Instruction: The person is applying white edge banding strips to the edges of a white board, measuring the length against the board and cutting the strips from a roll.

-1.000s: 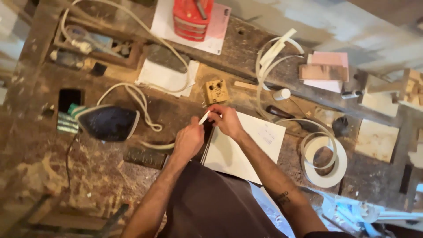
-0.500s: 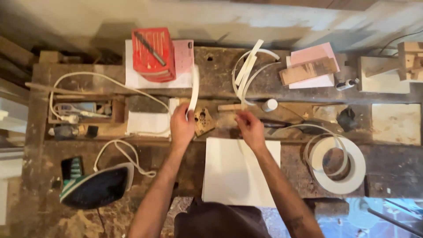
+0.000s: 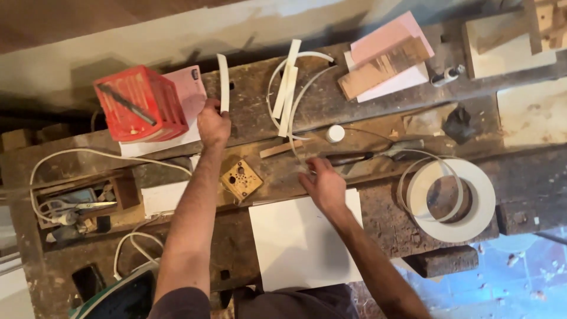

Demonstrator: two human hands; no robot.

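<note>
At the far left of the worn wooden desk [image 3: 378,236] a wooden tray [image 3: 82,201] is seen with scissors [image 3: 74,207] lying in it, and a white cable [image 3: 88,156] loops around it; a clothes iron [image 3: 118,298] shows at the bottom edge; further along, a red plastic crate [image 3: 139,103] stands on a pale sheet. Just right of the crate the left hand [image 3: 212,124] is raised, its fingers [image 3: 207,109] clenched around the lower end of a short white strip [image 3: 223,82], which is held upright above the desk's far edge. A small perforated wooden block [image 3: 241,180] lies between the two arms; a white panel [image 3: 304,239] rests flat at the near edge. The right hand [image 3: 322,183] is laid at the panel's far edge, fingers [image 3: 307,168] loosely spread and grasping nothing that can be made out, their tips touching a thin curl of white strip on the desk. More loose white strips [image 3: 286,94] lie beyond; a large roll of white edging tape [image 3: 452,198] sits at the right.
</note>
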